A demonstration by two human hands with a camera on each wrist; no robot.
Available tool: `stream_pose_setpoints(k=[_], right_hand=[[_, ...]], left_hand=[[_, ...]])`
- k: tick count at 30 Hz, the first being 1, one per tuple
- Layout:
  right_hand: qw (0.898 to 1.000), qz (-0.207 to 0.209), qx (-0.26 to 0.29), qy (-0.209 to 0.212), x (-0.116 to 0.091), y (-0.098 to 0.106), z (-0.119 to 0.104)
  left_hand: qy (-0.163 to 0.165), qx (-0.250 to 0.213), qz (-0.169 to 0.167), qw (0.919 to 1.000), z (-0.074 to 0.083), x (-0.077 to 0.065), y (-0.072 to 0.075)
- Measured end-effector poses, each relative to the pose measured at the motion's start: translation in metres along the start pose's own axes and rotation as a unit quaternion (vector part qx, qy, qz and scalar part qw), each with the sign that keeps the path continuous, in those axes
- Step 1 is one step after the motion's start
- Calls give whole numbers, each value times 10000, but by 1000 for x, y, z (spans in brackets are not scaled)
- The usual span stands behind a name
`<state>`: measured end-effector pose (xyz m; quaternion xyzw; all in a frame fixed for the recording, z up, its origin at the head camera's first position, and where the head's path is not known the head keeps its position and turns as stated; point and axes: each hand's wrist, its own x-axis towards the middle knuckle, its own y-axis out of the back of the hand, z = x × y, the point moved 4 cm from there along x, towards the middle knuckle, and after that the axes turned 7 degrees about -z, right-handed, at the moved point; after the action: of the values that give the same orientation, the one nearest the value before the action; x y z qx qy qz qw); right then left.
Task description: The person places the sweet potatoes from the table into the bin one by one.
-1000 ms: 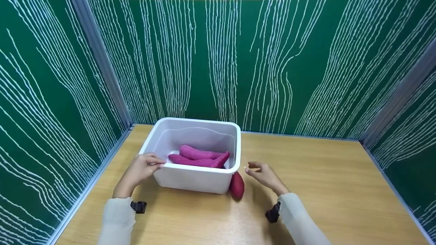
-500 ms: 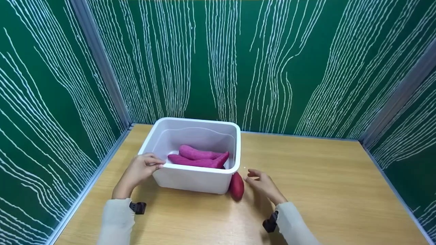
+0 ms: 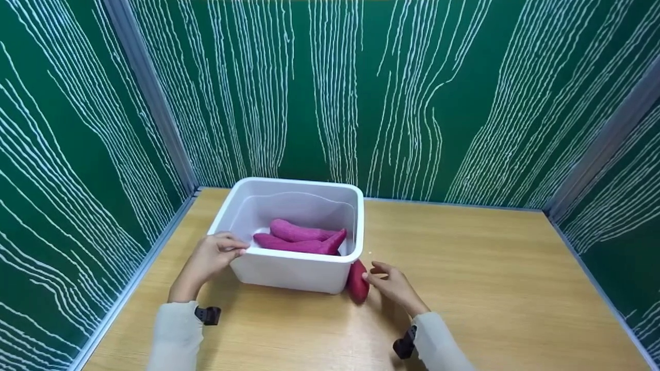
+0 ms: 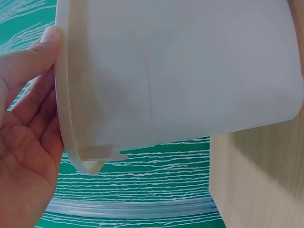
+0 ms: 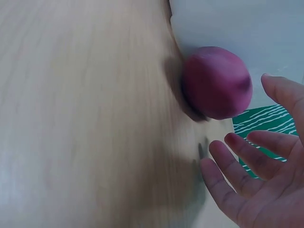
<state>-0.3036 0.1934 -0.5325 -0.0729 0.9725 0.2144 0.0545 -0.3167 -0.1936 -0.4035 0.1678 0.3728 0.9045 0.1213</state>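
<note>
A white plastic bin [image 3: 289,273] holds purple-red sweet potatoes [image 3: 296,232]. My left hand [image 3: 209,263] pinches its rim near the front-left corner. In the left wrist view, the thumb lies on one side of the rim and the fingers on the other. Another sweet potato [image 3: 358,286], darker red, lies on the table against the bin's right side. Just right of it is my right hand [image 3: 396,286], its fingers spread and loosely bent. The right wrist view shows this sweet potato [image 5: 218,83] end-on, with a gap between it and the fingers.
The wooden table [image 3: 490,268] extends to the right and in front of the bin. Green panels [image 3: 402,103] with white wavy lines wall in the back and both sides, joined by grey metal posts [image 3: 149,93].
My right hand has come down and toward me, from beside the bin's rim to beside the sweet potato on the table. The left hand keeps its grip on the rim.
</note>
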Motion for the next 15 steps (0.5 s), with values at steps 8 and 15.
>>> stream_pose_setpoints(k=[8, 15], right_hand=[[9995, 36, -251, 178, 1, -7, -1], [9996, -51, -260, 125, 3, -14, 1]], left_hand=[[-114, 94, 90, 9998, 0, 0, 0], [10, 78, 53, 10000, -2, 0, -1]])
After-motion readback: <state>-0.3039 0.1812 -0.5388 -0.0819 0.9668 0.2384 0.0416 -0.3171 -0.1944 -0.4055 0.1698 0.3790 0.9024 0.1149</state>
